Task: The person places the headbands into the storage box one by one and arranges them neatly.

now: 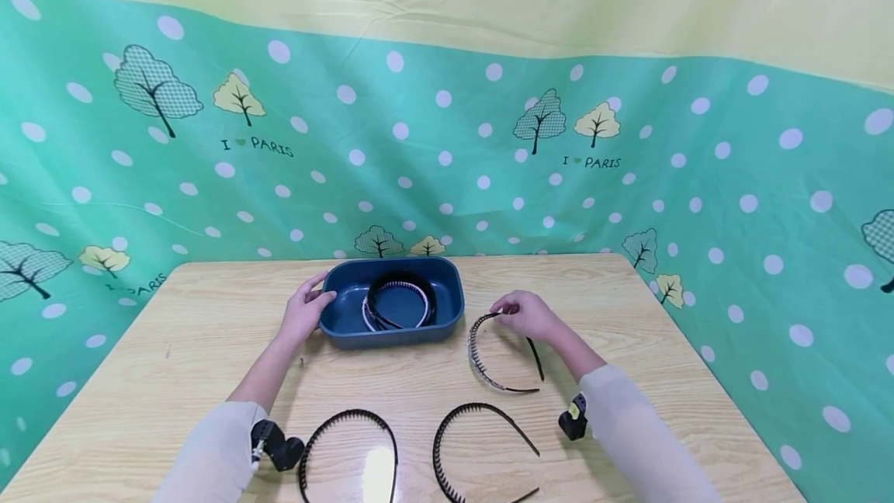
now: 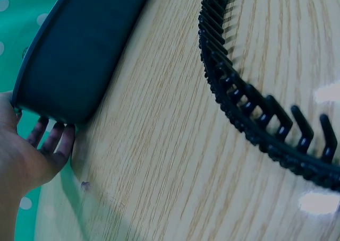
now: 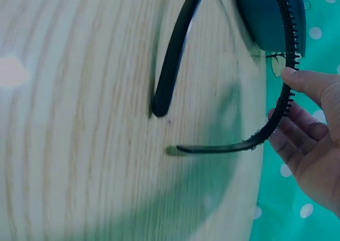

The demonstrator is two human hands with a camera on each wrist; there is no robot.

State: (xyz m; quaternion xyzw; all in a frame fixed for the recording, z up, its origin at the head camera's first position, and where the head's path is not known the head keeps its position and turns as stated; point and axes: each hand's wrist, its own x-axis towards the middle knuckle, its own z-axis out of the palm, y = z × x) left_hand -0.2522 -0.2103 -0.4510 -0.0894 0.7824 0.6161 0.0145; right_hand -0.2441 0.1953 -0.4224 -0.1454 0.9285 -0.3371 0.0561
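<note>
My left hand [image 1: 303, 313] holds the left end of a dark blue plastic tub [image 1: 391, 338], thumb at the rim and fingers against the outside wall [image 2: 69, 66]. Inside the tub lie a black headband [image 1: 434, 301] and a pale toothed one, partly overlapping. To the right of the tub, my right hand [image 1: 527, 315] pinches a black toothed headband [image 1: 476, 352] with a sparkly outer side. In the right wrist view, thumb and fingers grip this headband [image 3: 287, 28] along its toothed band, and its two ends hang near the table.
Two more black toothed headbands lie on the wooden table [image 1: 230, 317] at the front, one left [image 1: 349, 415] and one right [image 1: 438, 452]. A green dotted curtain [image 1: 447, 154] stands behind the table and along its right side.
</note>
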